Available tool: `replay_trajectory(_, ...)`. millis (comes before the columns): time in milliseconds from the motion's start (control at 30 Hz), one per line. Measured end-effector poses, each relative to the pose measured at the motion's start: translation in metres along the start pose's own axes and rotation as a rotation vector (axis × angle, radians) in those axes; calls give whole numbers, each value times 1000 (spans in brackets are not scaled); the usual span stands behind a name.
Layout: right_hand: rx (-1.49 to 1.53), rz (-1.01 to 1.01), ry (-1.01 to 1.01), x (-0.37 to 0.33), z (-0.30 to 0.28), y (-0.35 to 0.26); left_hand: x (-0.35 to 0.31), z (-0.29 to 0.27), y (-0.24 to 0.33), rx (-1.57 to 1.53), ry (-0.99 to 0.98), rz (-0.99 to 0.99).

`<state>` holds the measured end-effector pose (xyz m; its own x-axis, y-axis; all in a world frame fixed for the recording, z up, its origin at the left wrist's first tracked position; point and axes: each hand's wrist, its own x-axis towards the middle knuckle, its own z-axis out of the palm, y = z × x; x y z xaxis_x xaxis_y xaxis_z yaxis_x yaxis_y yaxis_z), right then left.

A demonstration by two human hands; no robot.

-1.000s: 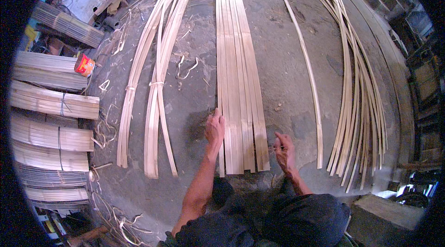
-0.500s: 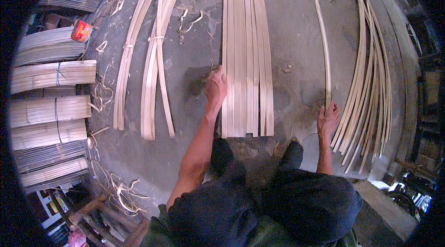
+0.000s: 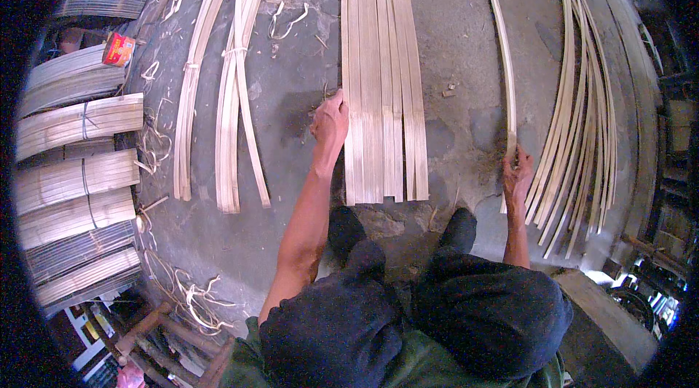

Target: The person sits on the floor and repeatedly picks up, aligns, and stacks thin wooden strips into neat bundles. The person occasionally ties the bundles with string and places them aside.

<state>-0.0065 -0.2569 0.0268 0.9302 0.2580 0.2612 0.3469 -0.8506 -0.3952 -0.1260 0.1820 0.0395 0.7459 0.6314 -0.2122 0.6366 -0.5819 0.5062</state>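
A flat row of pale bamboo strips (image 3: 382, 97) lies lengthwise on the floor before me, its near ends roughly even. My left hand (image 3: 331, 124) is closed at the left edge of this row, fingers pressed together; what they pinch, if anything, is hidden. My right hand (image 3: 518, 173) has its fingers closed around a single long bamboo strip (image 3: 502, 31), whose near end sticks out just past the hand. Right of that hand, a fanned-out pile of narrow strips (image 3: 579, 111) spreads over the floor.
Tied strip bundles (image 3: 186, 111) lie left of the row. Stacked strip bundles (image 3: 76, 184) line the far left, with a red packet (image 3: 118, 49) on them. Curly shavings (image 3: 193, 301) litter the floor. A wooden frame (image 3: 156, 337) stands at lower left. My feet (image 3: 459, 228) are just below the row.
My right hand now sits farther up the single strip, so its near end shows below the hand. The left hand stays at the row's edge. The whole view has shifted slightly.
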Motion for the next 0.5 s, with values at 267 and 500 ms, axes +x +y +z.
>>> replay_trajectory(267,208,251,8,-8,-17,-86,-11,15,0,19,276,124)
replay_trajectory(500,729,412,-211,-27,39,-133,-46,59,60,16,231,581)
